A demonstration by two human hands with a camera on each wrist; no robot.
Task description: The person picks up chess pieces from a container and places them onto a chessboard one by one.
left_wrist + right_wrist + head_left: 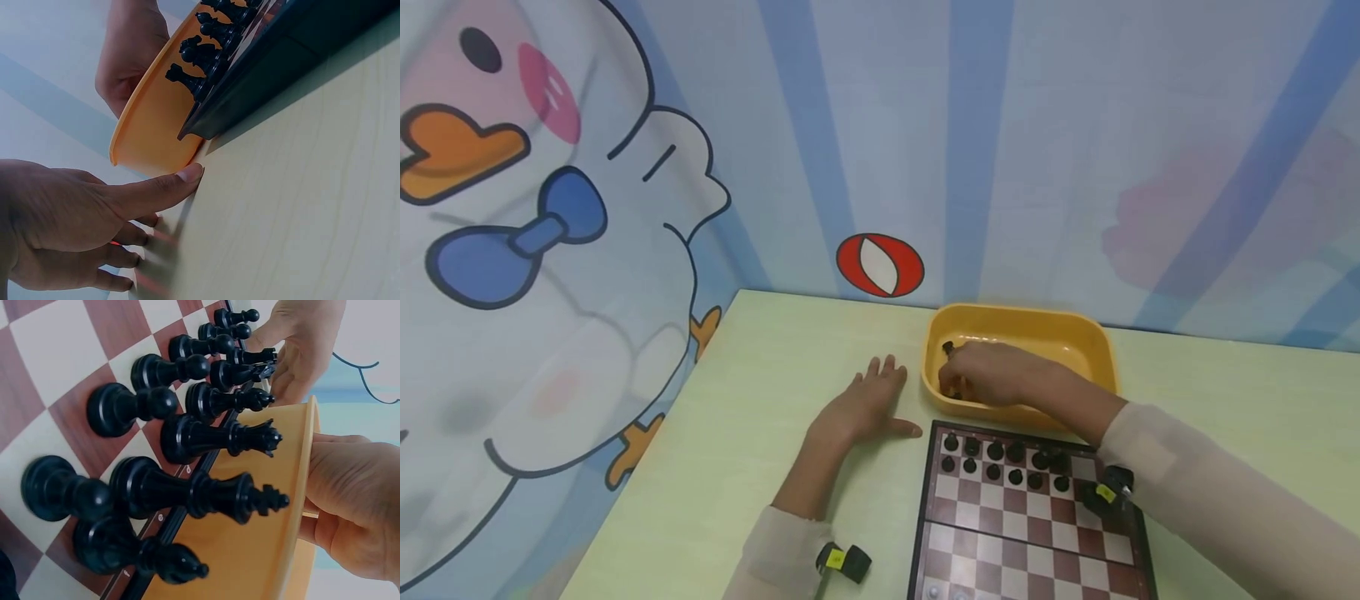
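My right hand point(988, 372) reaches down into a yellow plastic basin point(1097, 333), fingers bent toward its left end. One black chess piece point(948, 347) lies beside the knuckles, and a dark bit of another shows by the fingertips. The basin wall hides those fingertips in the right wrist view, so a grip on a piece cannot be made out. Left of the basin, my left hand point(867, 407) rests on the table with fingers spread and thumb out. Black chessmen, among them a king point(200, 490), a queen point(219, 439) and a rook point(186, 81), stand in two rows on the chessboard point(985, 521).
The board's far edge lies close to the basin's near side. A few pale pieces point(934, 592) show at the bottom of the head view. Behind the pale green table point(700, 483) rises a cartoon-printed wall point(895, 150). Each sleeve has a dark wrist device.
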